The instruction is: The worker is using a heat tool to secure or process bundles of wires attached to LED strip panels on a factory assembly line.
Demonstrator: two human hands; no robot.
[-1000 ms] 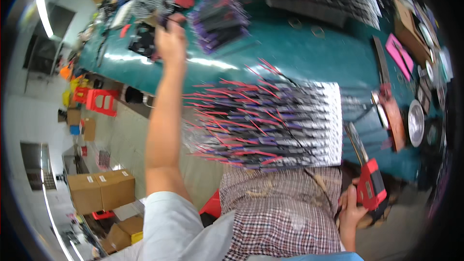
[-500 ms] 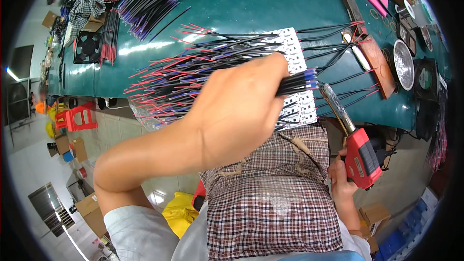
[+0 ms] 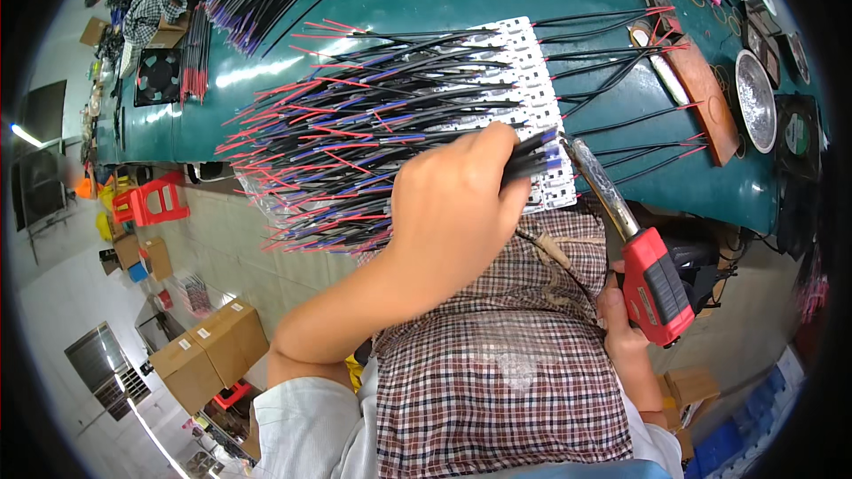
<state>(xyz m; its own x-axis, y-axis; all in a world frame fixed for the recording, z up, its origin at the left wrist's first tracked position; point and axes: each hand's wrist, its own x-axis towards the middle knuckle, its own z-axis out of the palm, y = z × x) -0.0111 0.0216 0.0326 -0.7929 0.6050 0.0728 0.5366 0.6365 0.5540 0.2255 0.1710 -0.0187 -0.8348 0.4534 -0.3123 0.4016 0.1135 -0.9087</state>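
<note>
Wire bundle is needing steady, level holding: left hand is pinching it, right hand is gripping soldering gun.

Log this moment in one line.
left hand: gripping black wire bundle; right hand: holding red-black soldering gun; gun tip: close to bundle end; white panel: wires across it

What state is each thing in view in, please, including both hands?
Left hand: closed on the wire bundle
Wire bundle: held, ends pointing right
Right hand: closed around the soldering iron
Soldering iron: held, tip near the wire bundle; heat unclear
White panel: partly covered by red-tipped wires
Plaid apron: worn, pale patch on front
Black fan: whether spinning, unclear
Large cardboard boxes: closed
</note>
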